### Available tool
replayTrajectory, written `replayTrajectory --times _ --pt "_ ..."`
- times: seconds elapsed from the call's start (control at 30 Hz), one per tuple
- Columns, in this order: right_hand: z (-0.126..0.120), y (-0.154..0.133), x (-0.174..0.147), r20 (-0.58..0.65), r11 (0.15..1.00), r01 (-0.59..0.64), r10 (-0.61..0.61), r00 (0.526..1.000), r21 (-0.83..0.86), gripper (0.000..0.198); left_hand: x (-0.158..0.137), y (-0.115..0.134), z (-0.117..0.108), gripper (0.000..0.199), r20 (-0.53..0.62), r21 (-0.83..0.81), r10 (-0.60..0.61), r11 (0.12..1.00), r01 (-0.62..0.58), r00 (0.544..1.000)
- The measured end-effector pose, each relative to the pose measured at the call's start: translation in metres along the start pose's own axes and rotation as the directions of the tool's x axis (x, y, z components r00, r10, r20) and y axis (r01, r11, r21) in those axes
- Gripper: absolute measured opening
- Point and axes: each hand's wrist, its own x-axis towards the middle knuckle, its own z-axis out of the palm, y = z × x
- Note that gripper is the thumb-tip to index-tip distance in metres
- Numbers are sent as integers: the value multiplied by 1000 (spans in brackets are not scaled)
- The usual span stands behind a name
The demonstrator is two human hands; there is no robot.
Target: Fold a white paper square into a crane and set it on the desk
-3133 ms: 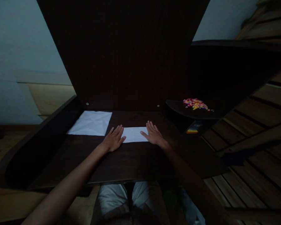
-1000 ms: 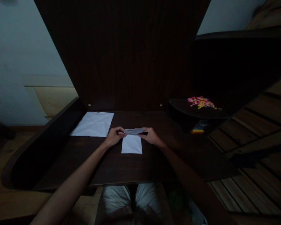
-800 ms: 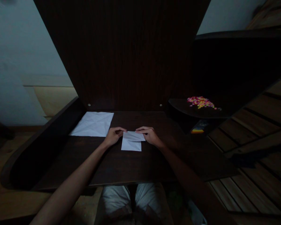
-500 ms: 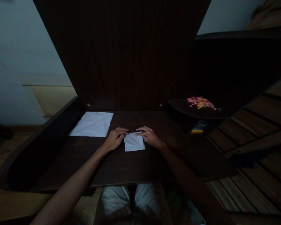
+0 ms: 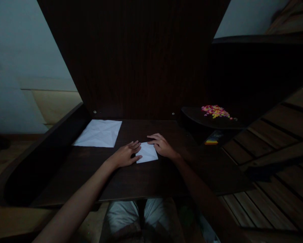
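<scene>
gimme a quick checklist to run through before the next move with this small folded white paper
1. Left hand on the folded white paper: ok, at its left edge.
2. Right hand at the paper: ok, at its far right corner.
3. Paper flat on the desk: ok, it looks flat.
4. Inner layers aligned: cannot tell, they are hidden.
5. Larger creased white paper apart from both hands: ok, at the desk's left.
6. Bright light: not ok, the view is dim.
</scene>
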Motion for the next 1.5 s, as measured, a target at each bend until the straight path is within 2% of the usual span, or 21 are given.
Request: replayTrajectory --times 0.07,0.23,0.47,0.8,1.0,1.3,1.4,1.5 --pt "2 -4 1 -4 1000 14 -14 1000 5 40 1 1 6 55 -43 38 -9 999 11 999" --pt "13 -14 2 52 999 34 -33 998 -17 41 3 2 21 55 -146 115 -109 985 126 983" --pt "25 -18 1 199 993 69 -49 979 -94 58 2 6 19 66 -80 134 -136 980 146 987" --pt "17 -20 -2 335 974 -59 133 933 -221 69 0 9 14 67 -30 148 -156 976 159 987" --pt "6 -7 -6 360 956 -156 240 901 -247 77 -2 9 12 67 -8 171 -163 972 162 987" --pt "4 -2 -5 399 957 -167 252 882 -236 73 -1 11 10 68 -23 166 -168 971 169 986" --pt "4 1 -6 372 963 -178 244 896 -201 67 0 14 7 62 -56 173 -159 971 166 986" --pt "6 3 -6 260 957 -228 269 927 -176 68 2 15 4 47 -127 177 -159 968 180 979"
